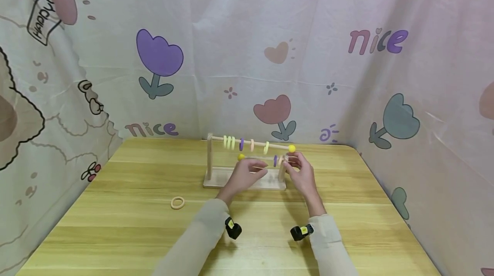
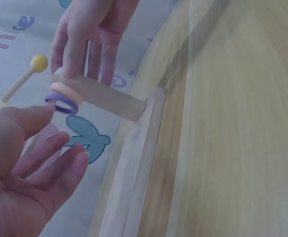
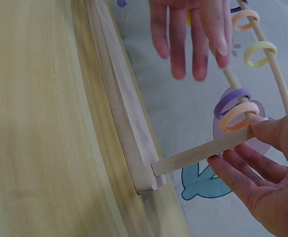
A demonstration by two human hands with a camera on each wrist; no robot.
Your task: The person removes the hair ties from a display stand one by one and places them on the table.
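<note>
A wooden rack (image 1: 209,158) stands on the table, with rings on an upper rod (image 1: 278,146) and a lower rod (image 3: 231,78). My right hand (image 1: 302,175) grips the top of the right upright (image 3: 203,150), thumb at the lower rod's end and fingers beneath. Beside that thumb, a purple ring (image 3: 225,102) and a peach ring (image 3: 227,118) hang on the lower rod. My left hand (image 1: 247,175) is in front of the lower rod, fingers loosely spread; whether it touches the rod I cannot tell. A yellow ball (image 1: 241,157) caps that rod's left end.
Pale yellow, purple and peach rings hang along the upper rod, which ends in another yellow ball (image 1: 292,149). A loose wooden ring (image 1: 177,208) lies on the table (image 1: 135,233) left of the rack. A patterned cloth (image 1: 231,53) hangs behind.
</note>
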